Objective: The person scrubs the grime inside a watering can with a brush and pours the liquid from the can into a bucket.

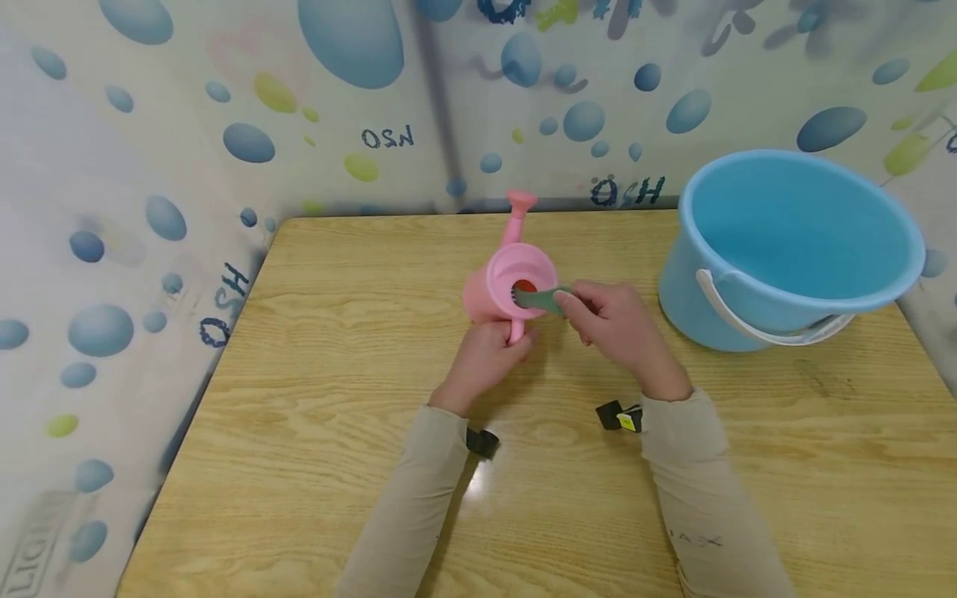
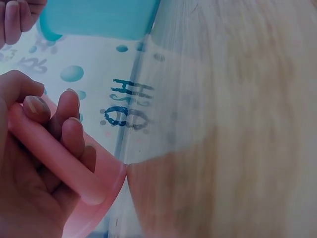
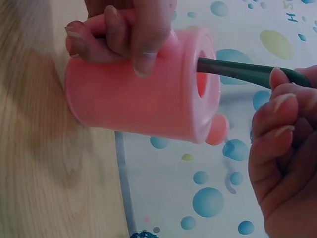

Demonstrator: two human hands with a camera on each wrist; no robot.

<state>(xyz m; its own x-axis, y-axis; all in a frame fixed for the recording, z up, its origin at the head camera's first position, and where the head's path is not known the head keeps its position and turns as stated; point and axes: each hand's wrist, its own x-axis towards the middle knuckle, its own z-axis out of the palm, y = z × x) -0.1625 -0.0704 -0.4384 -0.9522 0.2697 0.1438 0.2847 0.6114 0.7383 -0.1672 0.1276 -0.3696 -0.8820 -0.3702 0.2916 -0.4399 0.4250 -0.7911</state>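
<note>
A pink toy watering can stands on the wooden table, its spout pointing toward the wall. My left hand grips the can's handle, fingers curled round it. In my right hand a green-handled brush is pinched between thumb and fingers. Its far end reaches into the round top opening of the can, where dark bristle-like tips show by the rim. The right wrist view shows the green handle entering the opening from the side; the part inside the can is hidden. Something red shows within the opening.
A large light-blue bucket with a white handle stands on the right of the table. Behind and to the left, a wall covering with blue and green spots borders the tabletop. Black straps hang at both wrists.
</note>
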